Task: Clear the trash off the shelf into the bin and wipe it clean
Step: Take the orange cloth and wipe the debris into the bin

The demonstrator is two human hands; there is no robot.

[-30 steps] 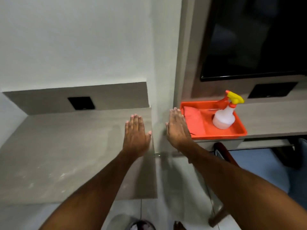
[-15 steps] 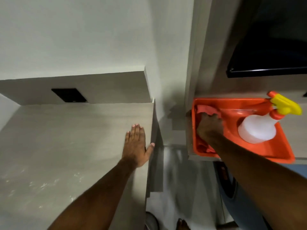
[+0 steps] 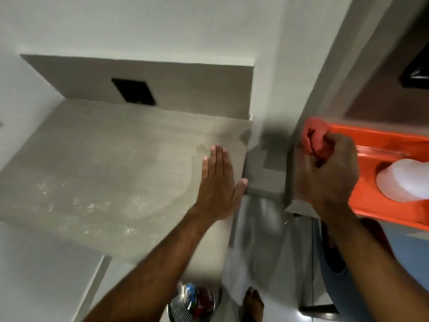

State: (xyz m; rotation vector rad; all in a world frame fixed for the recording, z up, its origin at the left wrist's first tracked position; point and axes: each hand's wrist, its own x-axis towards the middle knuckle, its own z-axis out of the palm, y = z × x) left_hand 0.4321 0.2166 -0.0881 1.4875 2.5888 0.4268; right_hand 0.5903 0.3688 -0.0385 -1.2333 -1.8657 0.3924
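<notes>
The grey shelf point(image 3: 111, 163) fills the left of the view, with pale dusty specks and smears toward its front left. My left hand point(image 3: 217, 182) lies flat and open near the shelf's right edge, fingers together and pointing away from me. My right hand point(image 3: 329, 180) is closed around a bunched red cloth point(image 3: 314, 138), raised at the left end of the orange tray point(image 3: 380, 145). A white spray bottle point(image 3: 404, 182) lies in that tray, partly cut off by the frame's edge. On the floor below stands a metal mesh bin point(image 3: 192, 305) with wrappers inside.
A black wall socket point(image 3: 133, 91) sits on the grey back panel above the shelf. A white wall column separates the shelf from the tray's counter. My bare foot point(image 3: 253, 303) is on the tiled floor beside the bin. A dark panel point(image 3: 415, 75) is at the upper right.
My right hand reached into the orange tray, closed on the red cloth and has lifted it bunched up to the tray's left end. My left hand stayed flat on the shelf.
</notes>
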